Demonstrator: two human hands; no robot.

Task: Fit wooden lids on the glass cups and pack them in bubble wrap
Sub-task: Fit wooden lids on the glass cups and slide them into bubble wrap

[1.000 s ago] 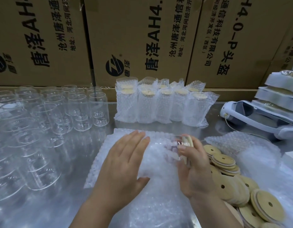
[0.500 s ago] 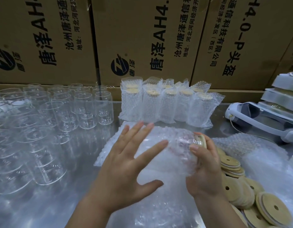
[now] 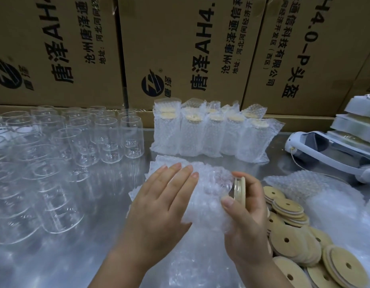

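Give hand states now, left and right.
Left hand: open, flat on the bubble wrap.
Right hand: grips the wooden lid on the cup.

Cup (image 3: 219, 182) mostly behind bubble wrap (image 3: 202, 217) and left hand (image 3: 159, 206)

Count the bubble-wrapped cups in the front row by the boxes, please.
5, side by side before the cardboard boxes: leftmost wrapped cup, second, middle, fourth, rightmost. Another row behind is mostly hidden, so the total is higher.

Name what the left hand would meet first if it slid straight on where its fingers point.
Probably the row of wrapped cups standing behind; the left hand points towards them, though depth is unclear.
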